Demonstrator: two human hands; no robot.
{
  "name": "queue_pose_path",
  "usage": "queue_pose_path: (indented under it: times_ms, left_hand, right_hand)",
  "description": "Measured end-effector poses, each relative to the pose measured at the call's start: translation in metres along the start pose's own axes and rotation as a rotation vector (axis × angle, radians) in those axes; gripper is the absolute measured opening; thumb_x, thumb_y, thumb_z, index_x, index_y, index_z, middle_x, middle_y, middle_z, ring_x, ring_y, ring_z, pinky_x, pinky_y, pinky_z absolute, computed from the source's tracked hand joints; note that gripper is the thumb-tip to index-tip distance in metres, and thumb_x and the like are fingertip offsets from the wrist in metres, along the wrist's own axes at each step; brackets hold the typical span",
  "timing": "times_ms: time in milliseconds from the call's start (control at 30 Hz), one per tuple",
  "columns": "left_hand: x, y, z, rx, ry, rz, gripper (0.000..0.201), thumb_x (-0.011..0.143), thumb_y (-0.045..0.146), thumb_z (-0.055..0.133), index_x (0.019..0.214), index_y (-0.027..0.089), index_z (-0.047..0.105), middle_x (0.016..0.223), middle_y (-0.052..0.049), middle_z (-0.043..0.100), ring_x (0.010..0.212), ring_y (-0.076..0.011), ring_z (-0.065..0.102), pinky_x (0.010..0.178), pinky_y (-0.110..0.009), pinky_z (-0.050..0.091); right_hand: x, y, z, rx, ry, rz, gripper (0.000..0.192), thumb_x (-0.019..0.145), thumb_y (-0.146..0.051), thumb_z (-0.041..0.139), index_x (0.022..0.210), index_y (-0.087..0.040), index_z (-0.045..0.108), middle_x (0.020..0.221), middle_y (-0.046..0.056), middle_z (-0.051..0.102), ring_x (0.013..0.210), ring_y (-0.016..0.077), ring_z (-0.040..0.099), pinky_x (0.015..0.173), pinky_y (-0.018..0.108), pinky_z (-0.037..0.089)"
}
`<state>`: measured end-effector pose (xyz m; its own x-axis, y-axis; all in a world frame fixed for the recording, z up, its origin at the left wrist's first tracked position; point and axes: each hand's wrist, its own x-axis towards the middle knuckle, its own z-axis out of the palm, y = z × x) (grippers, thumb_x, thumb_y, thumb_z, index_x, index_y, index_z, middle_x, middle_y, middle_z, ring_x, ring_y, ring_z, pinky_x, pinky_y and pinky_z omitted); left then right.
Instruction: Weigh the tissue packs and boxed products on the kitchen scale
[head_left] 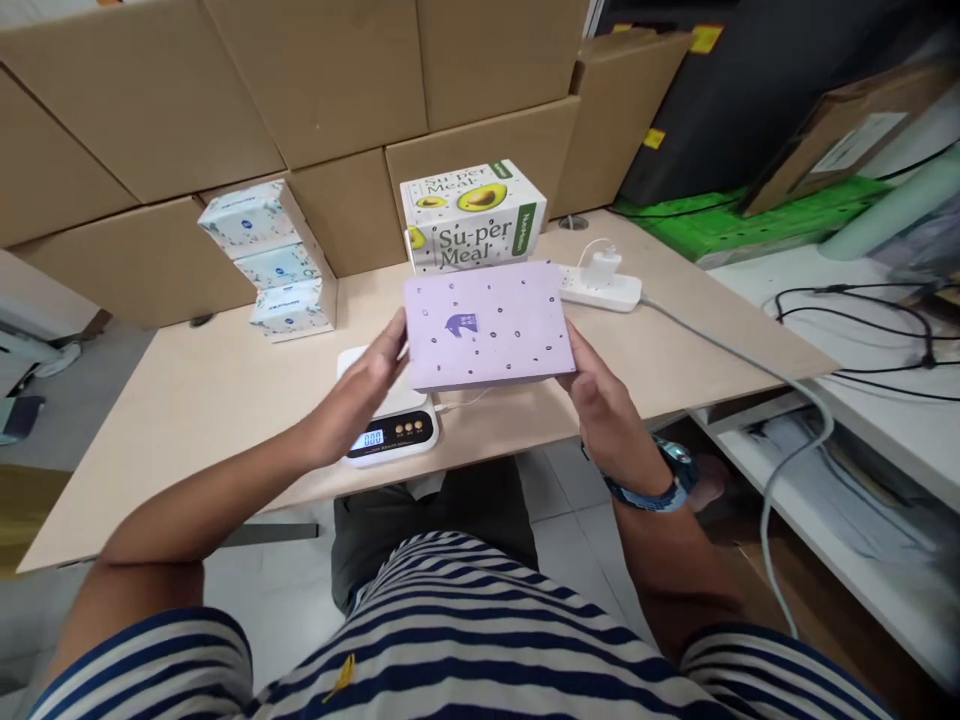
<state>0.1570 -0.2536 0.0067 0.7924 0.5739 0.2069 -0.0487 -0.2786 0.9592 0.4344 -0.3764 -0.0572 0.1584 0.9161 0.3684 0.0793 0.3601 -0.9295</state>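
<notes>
A flat lilac box (487, 322) with small dark dots and a blue bird mark is held level between both hands, above the table. My left hand (367, 385) grips its left edge and my right hand (600, 395) grips its right edge. Under the box's left part sits a white digital scale (390, 430) with a lit display near the table's front edge. The box hides most of the scale's platform. Whether the box touches the scale cannot be told.
A white "Su-per Meal" avocado box (472, 215) stands behind. Three stacked tissue packs (277, 260) sit at left. A white power strip (604, 285) with charger and cable lies at right. Cardboard boxes (315, 80) wall the back of the beige table (187, 400).
</notes>
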Motion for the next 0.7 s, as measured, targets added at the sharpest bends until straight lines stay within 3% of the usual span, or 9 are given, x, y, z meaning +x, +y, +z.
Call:
queue_pose_path:
  times_ms: [133, 233, 333, 400, 467, 600, 700]
  left_hand:
    - [-0.045, -0.016, -0.037, 0.277, 0.173, 0.138, 0.092, 0.103, 0.082, 0.051, 0.181, 0.040, 0.025, 0.192, 0.006, 0.015, 0.181, -0.0369, 0.008, 0.149, -0.056, 0.009]
    - [-0.062, -0.046, -0.050, 0.310, 0.352, 0.186, 0.096, 0.100, 0.084, 0.053, 0.181, 0.042, 0.022, 0.193, 0.006, 0.012, 0.181, -0.0370, 0.005, 0.149, -0.056, 0.007]
    - [-0.065, -0.071, -0.050, 0.191, 0.503, 0.110, 0.096, 0.101, 0.087, 0.045, 0.181, 0.039, 0.025, 0.193, 0.002, 0.014, 0.181, -0.0357, 0.006, 0.149, -0.054, 0.008]
    - [-0.068, -0.081, -0.046, 0.067, 0.555, -0.004, 0.101, 0.100, 0.090, 0.044, 0.182, 0.037, 0.019, 0.194, 0.000, 0.011, 0.181, -0.0350, 0.007, 0.149, -0.054, 0.011]
    - [-0.074, -0.085, -0.042, -0.036, 0.550, -0.103, 0.107, 0.098, 0.092, 0.045, 0.183, 0.036, 0.011, 0.194, 0.000, 0.006, 0.181, -0.0339, 0.005, 0.149, -0.054, 0.011]
    - [-0.077, -0.091, -0.046, -0.136, 0.490, -0.124, 0.106, 0.098, 0.096, 0.034, 0.183, 0.037, 0.010, 0.194, 0.002, 0.008, 0.181, -0.0306, 0.006, 0.149, -0.051, 0.009]
    - [-0.060, -0.103, -0.055, -0.229, 0.549, -0.075, 0.113, 0.093, 0.101, 0.031, 0.183, 0.036, 0.009, 0.193, -0.002, 0.017, 0.180, -0.0343, 0.015, 0.148, -0.055, 0.015]
  right_hand:
    - [0.005, 0.003, 0.030, 0.045, -0.356, 0.011, 0.116, 0.099, -0.078, 0.066, 0.184, -0.033, 0.003, 0.191, 0.003, 0.021, 0.175, 0.0325, 0.031, 0.144, 0.053, 0.033]
    - [0.028, 0.019, 0.054, 0.045, -0.508, -0.011, 0.119, 0.098, -0.072, 0.073, 0.184, -0.031, 0.000, 0.191, 0.005, 0.018, 0.175, 0.0329, 0.032, 0.141, 0.053, 0.040]
    - [0.059, 0.040, 0.069, -0.099, -0.433, -0.010, 0.104, 0.096, -0.074, 0.074, 0.180, -0.028, 0.033, 0.182, 0.008, 0.043, 0.167, 0.0363, 0.048, 0.136, 0.055, 0.048]
    - [0.081, 0.053, 0.071, -0.229, -0.350, -0.012, 0.087, 0.095, -0.077, 0.072, 0.165, -0.025, 0.061, 0.166, 0.011, 0.064, 0.152, 0.0381, 0.065, 0.128, 0.057, 0.056]
    - [0.099, 0.065, 0.070, -0.327, -0.277, -0.036, 0.079, 0.096, -0.081, 0.067, 0.148, -0.022, 0.077, 0.146, 0.013, 0.079, 0.131, 0.0374, 0.079, 0.117, 0.056, 0.065]
    - [0.117, 0.085, 0.074, -0.374, -0.095, -0.149, 0.077, 0.100, -0.083, 0.057, 0.142, -0.023, 0.080, 0.111, 0.012, 0.089, 0.104, 0.0334, 0.086, 0.105, 0.056, 0.068]
    - [0.113, 0.102, 0.088, -0.247, 0.019, -0.166, 0.082, 0.102, -0.085, 0.049, 0.155, -0.026, 0.069, 0.135, 0.015, 0.083, 0.122, 0.0341, 0.082, 0.109, 0.055, 0.067]
